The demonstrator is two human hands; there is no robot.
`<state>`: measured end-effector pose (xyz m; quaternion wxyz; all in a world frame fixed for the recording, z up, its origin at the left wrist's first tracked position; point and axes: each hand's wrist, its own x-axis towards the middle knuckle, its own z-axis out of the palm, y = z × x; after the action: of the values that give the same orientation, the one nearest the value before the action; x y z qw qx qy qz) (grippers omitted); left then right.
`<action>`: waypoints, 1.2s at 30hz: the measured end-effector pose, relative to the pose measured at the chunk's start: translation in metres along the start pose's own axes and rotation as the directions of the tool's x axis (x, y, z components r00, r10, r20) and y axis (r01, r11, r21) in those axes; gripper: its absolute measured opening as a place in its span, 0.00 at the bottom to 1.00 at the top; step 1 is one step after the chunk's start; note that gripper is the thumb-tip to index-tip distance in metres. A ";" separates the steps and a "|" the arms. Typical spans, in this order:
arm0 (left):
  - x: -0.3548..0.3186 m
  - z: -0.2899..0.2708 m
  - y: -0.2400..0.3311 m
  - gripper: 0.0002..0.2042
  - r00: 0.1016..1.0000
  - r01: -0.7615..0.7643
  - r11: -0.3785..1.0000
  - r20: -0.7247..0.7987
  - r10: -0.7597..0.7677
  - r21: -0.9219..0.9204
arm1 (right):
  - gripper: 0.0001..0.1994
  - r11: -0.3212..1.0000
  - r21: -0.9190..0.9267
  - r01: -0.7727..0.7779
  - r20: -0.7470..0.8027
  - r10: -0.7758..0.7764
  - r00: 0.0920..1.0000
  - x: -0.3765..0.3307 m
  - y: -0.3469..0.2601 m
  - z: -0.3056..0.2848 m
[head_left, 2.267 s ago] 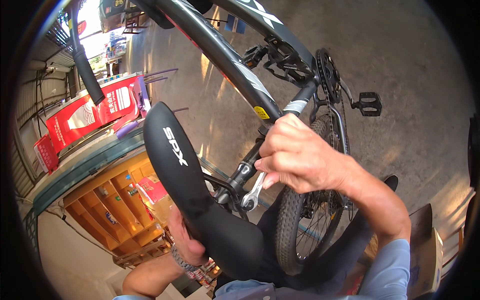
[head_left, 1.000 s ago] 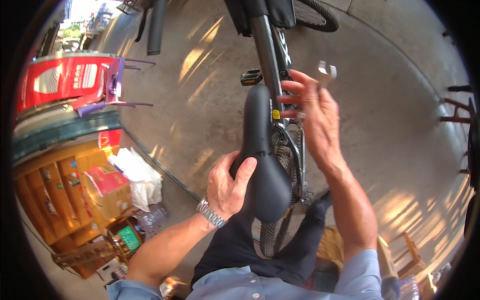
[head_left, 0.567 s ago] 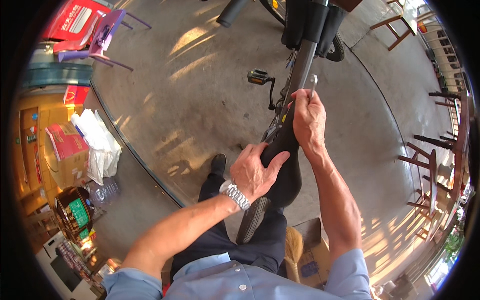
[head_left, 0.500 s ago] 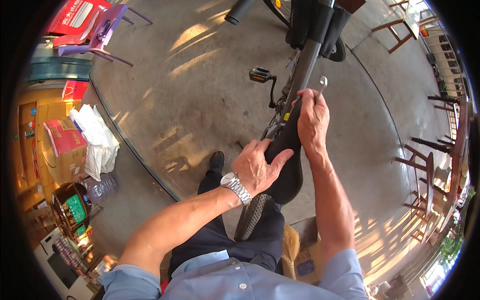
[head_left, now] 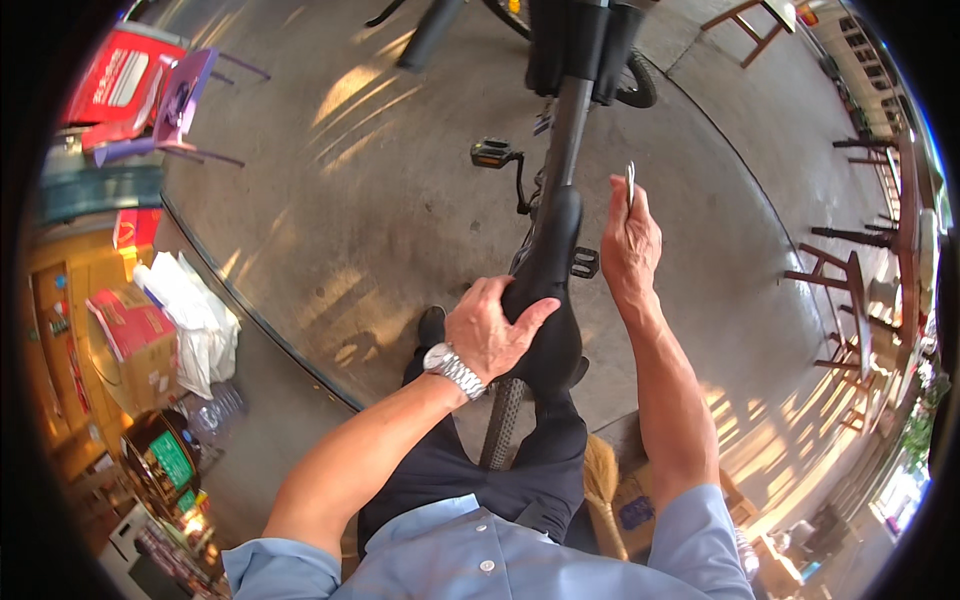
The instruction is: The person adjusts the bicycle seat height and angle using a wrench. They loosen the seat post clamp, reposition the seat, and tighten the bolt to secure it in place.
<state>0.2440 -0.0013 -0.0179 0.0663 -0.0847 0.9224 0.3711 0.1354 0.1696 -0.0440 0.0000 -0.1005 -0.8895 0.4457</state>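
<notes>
From the head camera, the left hand point(head_left: 487, 330) lies curled over the left flank of the long black padded bicycle saddle point(head_left: 548, 290), thumb across its top, fingers wrapped down the side. Just right of the saddle, the right hand point(head_left: 630, 240) is raised clear of it, fingers pinched together on a slim silver metal spanner point(head_left: 630, 186) standing upright. Beyond the saddle's nose the dark bicycle frame point(head_left: 570, 115) runs out of view; the knobbly rear tyre point(head_left: 500, 430) is mostly hidden beneath the saddle.

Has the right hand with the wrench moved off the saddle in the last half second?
Yes: the right hand with the wrench has lifted rightward, clear of the saddle.
</notes>
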 end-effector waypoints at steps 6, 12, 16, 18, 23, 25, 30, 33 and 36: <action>0.007 0.006 0.002 0.36 0.987 -0.155 0.988 -0.032 0.155 -0.008 | 0.19 0.934 0.206 -0.291 0.260 0.234 0.937 -0.088 0.096 -0.016; 0.007 0.000 -0.001 0.36 0.968 -0.239 0.970 0.073 0.241 -0.034 | 0.13 0.248 0.841 -0.481 0.462 0.135 0.877 -0.106 0.093 -0.036; 0.007 -0.005 0.039 0.30 0.955 0.058 0.998 0.294 -0.047 -0.031 | 0.08 0.376 0.730 -0.570 0.523 0.229 0.821 -0.130 0.141 0.000; 0.014 -0.005 0.058 0.25 0.914 0.205 0.976 0.370 -0.166 -0.069 | 0.11 0.756 0.629 -0.182 0.218 0.053 0.975 -0.121 0.152 0.016; 0.007 0.016 0.045 0.23 0.962 0.180 0.979 0.224 -0.155 -0.092 | 0.14 0.804 0.450 0.389 -0.172 -0.349 0.921 -0.090 0.162 0.057; 0.005 0.016 0.040 0.24 0.954 0.221 0.972 0.227 -0.197 -0.086 | 0.14 0.792 0.452 0.410 -0.173 -0.373 0.911 -0.090 0.168 0.068; 0.009 0.022 0.043 0.23 0.963 0.174 0.985 0.210 -0.169 -0.002 | 0.15 0.724 0.514 0.461 -0.239 -0.395 0.887 -0.079 0.169 0.084; 0.013 0.022 0.042 0.26 0.969 0.109 0.992 0.217 -0.122 0.070 | 0.13 0.687 0.557 0.468 -0.258 -0.392 0.883 -0.076 0.169 0.089; 0.015 0.021 0.044 0.29 0.958 0.124 0.988 0.250 -0.142 0.087 | 0.10 0.648 0.602 0.467 -0.242 -0.409 0.880 -0.077 0.167 0.087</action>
<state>0.2211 0.0427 -0.0060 0.2121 -0.0956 0.9110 0.3406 0.2332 0.1835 -0.2219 0.1796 0.1047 -0.6781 0.7049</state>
